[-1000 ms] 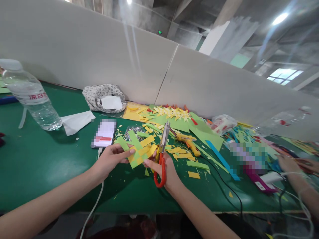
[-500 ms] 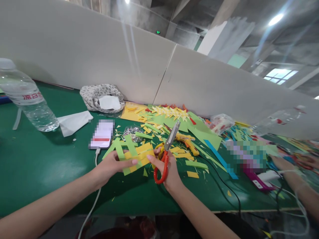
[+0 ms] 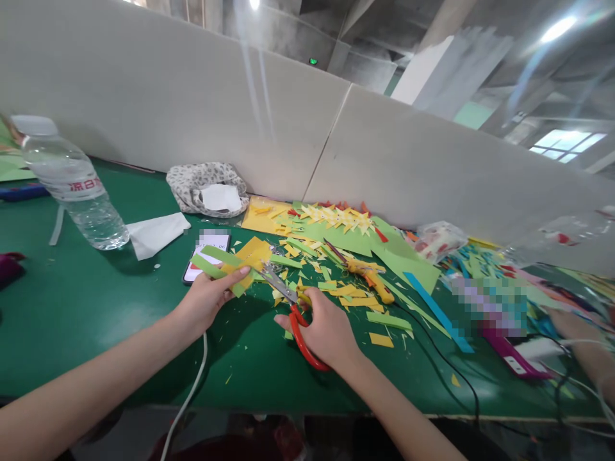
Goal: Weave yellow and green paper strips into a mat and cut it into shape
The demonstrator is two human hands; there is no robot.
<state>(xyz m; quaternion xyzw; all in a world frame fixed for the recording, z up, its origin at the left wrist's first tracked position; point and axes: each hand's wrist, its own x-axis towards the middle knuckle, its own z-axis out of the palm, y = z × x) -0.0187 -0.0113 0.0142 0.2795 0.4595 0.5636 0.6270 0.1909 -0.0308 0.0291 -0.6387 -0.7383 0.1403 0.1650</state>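
Between the closed fingers of my left hand [image 3: 214,296] is a woven piece of paper strips [image 3: 254,253], yellow crossed with light green, tilted above the table. My right hand [image 3: 324,325] grips a pair of scissors [image 3: 300,336] with red and yellow handles. Its blades point up and left, their tips at the right edge of the paper piece. Whether they are cutting into it I cannot tell. Behind my left hand a phone [image 3: 211,241] lies with a white cable running from it. Yellow and green paper scraps [image 3: 353,291] lie beyond my right hand.
A water bottle [image 3: 89,192] and a white tissue [image 3: 156,234] stand and lie at left. A patterned cloth pouch [image 3: 206,182] rests by the partition [image 3: 230,109]. A yellow glue gun [image 3: 372,278] trails a black cord. At far right another person's arm [image 3: 586,346] reaches in near a purple object [image 3: 514,355].
The scissors have swung from pointing upward, tucked in my right hand, to pointing at the paper. My right hand has let go of the paper piece; my left has lifted and turned it.
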